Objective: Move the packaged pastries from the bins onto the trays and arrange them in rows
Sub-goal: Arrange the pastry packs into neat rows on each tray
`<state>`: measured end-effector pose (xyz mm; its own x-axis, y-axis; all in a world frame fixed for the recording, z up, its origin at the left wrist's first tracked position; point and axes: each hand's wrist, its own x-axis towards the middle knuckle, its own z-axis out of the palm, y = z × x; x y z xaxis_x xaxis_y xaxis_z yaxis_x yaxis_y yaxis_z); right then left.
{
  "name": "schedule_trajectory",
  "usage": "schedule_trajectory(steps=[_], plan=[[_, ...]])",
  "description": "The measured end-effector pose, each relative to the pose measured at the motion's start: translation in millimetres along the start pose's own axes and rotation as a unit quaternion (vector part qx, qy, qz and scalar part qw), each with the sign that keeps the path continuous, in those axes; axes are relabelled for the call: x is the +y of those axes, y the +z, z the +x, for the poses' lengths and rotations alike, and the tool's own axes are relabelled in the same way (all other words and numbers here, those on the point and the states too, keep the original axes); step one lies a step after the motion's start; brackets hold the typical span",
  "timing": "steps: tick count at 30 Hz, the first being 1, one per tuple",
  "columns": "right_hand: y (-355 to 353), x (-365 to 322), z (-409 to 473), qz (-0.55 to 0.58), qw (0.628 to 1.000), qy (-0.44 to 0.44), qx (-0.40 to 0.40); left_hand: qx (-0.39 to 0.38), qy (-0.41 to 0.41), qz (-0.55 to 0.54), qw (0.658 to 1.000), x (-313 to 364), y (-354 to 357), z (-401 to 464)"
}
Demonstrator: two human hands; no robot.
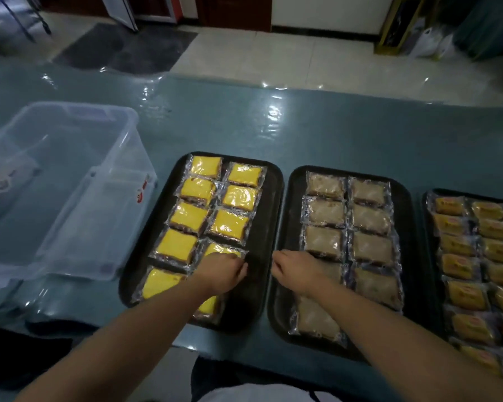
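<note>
Left tray (262,227) of yellow packs (190,217), left hand (222,272) pinching one, right hand (298,271) curled, grip unclear, on the brown packs (325,213) of the middle tray (404,227), clear bin (70,181) at 9 o'clock, third tray (426,204) cropped at 3 o'clock.

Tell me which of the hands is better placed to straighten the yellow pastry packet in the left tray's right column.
Left. The left hand already rests on that clear-wrapped yellow pastry packet in the black plastic left tray; the right hand sits over the middle tray's brown packets.

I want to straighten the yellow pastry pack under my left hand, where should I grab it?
Pinch the crimped right edge of the yellow pack, coming from the bare strip of the left tray on its right. The flat clear seal sticks out there, while other packs crowd its left and far sides.
</note>
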<state>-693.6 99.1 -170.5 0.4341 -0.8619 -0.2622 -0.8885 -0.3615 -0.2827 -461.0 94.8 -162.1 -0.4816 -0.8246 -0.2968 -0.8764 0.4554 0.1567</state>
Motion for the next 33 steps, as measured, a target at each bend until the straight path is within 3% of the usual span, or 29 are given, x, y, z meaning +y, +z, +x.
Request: schedule_trajectory(steps=[9, 14, 25, 33], plan=[[-16, -42, 122, 0.030, 0.992, 0.117, -0.032, -0.061, 0.071, 0.025, 0.995, -124, -44, 77], [-28, -28, 163, 0.054, 0.984, 0.169, -0.010, 0.004, 0.118, 0.048, 0.992, -156, -62, 136], [-37, 37, 243, 0.041, 0.992, 0.118, 0.010, -0.035, 0.071, 0.015, 0.997, -192, -59, 239], [-41, 61, 299, 0.005, 0.986, 0.121, -0.114, -0.095, 0.084, 0.057, 0.990, -207, -33, 284]])
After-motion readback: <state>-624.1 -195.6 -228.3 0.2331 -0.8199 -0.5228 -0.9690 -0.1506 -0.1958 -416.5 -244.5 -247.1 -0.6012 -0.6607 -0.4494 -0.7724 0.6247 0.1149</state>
